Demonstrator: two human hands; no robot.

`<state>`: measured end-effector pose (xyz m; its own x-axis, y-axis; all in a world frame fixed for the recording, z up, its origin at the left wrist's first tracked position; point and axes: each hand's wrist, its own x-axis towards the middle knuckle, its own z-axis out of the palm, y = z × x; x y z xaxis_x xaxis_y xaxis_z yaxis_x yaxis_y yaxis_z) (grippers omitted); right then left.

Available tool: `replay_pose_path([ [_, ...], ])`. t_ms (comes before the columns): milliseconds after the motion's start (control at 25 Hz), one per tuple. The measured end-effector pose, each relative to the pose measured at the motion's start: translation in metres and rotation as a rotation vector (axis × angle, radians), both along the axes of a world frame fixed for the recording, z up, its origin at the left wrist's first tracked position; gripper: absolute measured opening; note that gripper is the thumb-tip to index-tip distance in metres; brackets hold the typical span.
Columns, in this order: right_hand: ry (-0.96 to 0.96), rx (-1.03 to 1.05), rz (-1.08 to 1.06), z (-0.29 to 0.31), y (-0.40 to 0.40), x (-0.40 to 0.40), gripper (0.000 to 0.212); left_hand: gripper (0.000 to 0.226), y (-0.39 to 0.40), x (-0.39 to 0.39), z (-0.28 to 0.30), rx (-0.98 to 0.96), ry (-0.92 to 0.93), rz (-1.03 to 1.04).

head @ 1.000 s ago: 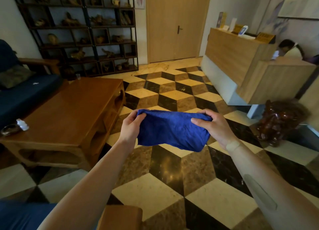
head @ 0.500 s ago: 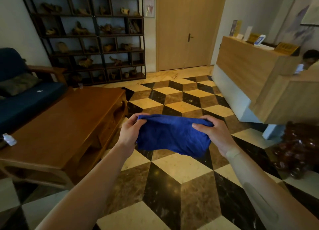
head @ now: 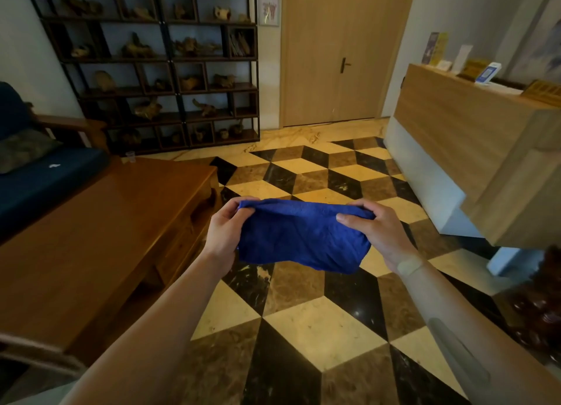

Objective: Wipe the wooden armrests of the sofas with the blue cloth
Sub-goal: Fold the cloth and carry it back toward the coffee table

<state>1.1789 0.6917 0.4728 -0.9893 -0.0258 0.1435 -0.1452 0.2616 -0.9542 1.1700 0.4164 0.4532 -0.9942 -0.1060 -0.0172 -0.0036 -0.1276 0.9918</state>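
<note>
A folded blue cloth (head: pixel 299 236) hangs in front of me above the checkered floor. My left hand (head: pixel 226 230) pinches its upper left corner and my right hand (head: pixel 372 227) grips its upper right corner, so the cloth is stretched between them. At the far left stands a sofa with a dark blue seat (head: pixel 36 180). Its wooden armrest (head: pixel 68 122) runs along the far end, well away from both hands.
A large wooden coffee table (head: pixel 100 231) fills the left side, with a small clear cup (head: pixel 130 156) at its far corner. A dark display shelf (head: pixel 164 67) stands behind it. A wooden reception counter (head: pixel 473 140) is at the right, a dark carved figure (head: pixel 537 301) below it.
The view has moved forward and tilted up, so the table, shelf and door look closer. Both hands still hold the cloth stretched between them in the same way.
</note>
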Motion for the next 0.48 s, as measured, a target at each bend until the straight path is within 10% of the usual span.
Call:
replay_pose_path([
  [480, 0.0, -0.003, -0.048, 0.013, -0.016, -0.283, 0.014, 0.028, -0.009, -0.294, 0.01, 0.024, -0.005, -0.005],
])
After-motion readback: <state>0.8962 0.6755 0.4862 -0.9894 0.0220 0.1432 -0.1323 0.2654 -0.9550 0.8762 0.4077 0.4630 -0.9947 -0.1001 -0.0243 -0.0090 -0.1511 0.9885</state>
